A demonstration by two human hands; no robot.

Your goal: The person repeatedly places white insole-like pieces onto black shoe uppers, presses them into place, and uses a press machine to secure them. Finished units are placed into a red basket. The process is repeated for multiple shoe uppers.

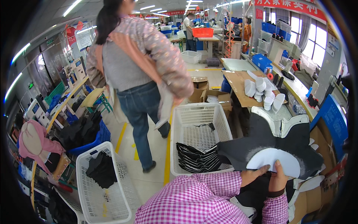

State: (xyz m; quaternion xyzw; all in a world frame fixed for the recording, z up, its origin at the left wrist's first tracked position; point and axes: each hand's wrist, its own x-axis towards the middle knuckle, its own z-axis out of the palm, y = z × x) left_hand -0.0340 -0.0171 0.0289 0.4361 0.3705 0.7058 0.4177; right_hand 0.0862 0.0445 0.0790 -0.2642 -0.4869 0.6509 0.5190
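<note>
A flat black shoe-upper piece (233,149) with a white, foam-like edging is held up in front of me at the right. A white half-moon patch (274,158) lies on its lower part, with a pale smear around it. My left hand (255,175) pinches the lower edge, its thumb on the white patch. Close beside it, my right hand (278,180) is closed on the same edge, thumb up on the patch. The fingers behind the piece are hidden. More black pieces with white edging (244,209) lie below my hands.
A white basket (225,112) holding stacked black pieces stands left of my hands; another white basket (120,168) is farther left. White rounded pads (261,91) lie on cardboard (238,80) ahead. A person (138,74) walks in the aisle. A blue panel (335,119) stands at right.
</note>
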